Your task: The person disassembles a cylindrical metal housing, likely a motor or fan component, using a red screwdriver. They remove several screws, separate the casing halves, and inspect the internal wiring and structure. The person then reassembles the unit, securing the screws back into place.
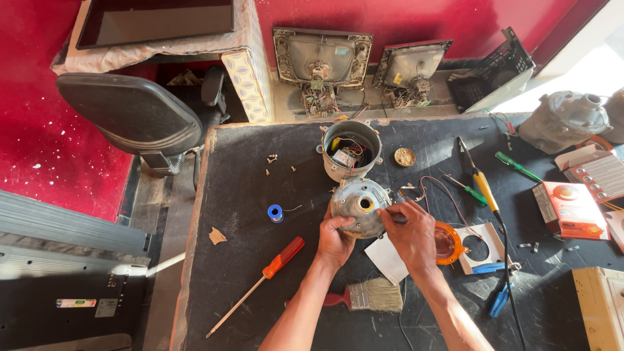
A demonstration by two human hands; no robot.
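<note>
**Both hands working on a round metal cover at the middle of the table**

Fingers (342, 224) of the left hand (335, 242) are curling closed around the lower left edge of a round grey metal cover (359, 205), gripping it from below, while the right hand (411, 233) is reaching in from the right with its fingertips pinched nearly shut at the cover's right rim — what they are pinching is too small to tell. The cover is sitting at the centre of the frame on the dark table (247, 273), its central hole facing up, just below an open grey cylindrical housing (351, 148) with wires and a small part inside.

Under the right wrist a white sheet (386, 259) is lying, and just right of that hand an orange ring-shaped part (450, 243) is resting on a white card with a round cut-out (482, 246). Lower in the frame, between the forearms, a paintbrush with a red handle (367, 296) is lying flat. To the lower left an orange-handled screwdriver (263, 278) is pointing away diagonally, and a small blue spool (275, 212) is sitting left of the cover. Toward the right — well apart from the hands — are a yellow-handled tool (484, 188), a green screwdriver (518, 166) and an orange box (570, 209).
</note>
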